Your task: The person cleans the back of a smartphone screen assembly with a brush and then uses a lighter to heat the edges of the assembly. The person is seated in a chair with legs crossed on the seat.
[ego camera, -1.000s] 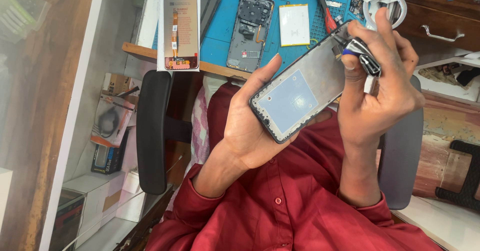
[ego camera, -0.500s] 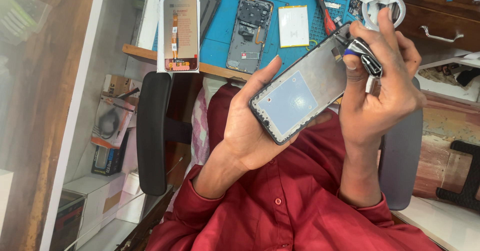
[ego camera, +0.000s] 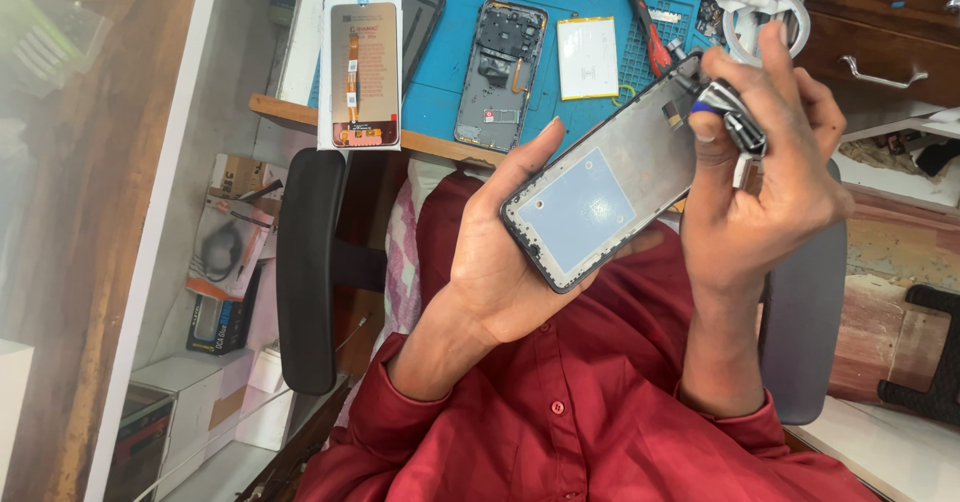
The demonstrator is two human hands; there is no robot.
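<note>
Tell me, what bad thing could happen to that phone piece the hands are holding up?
The phone frame rests only in the left hand, in the air over the lap, so it might slip and fall. The right hand pinches a small black and silver tool at the frame's top corner; pushing too hard there could perhaps bend or scratch it. The white screen package hangs partly over the blue mat and desk edge and may tip off.

My left hand is palm-up, fingers curled in a cradling grip. My right hand is raised, thumb and fingers pinched.
</note>
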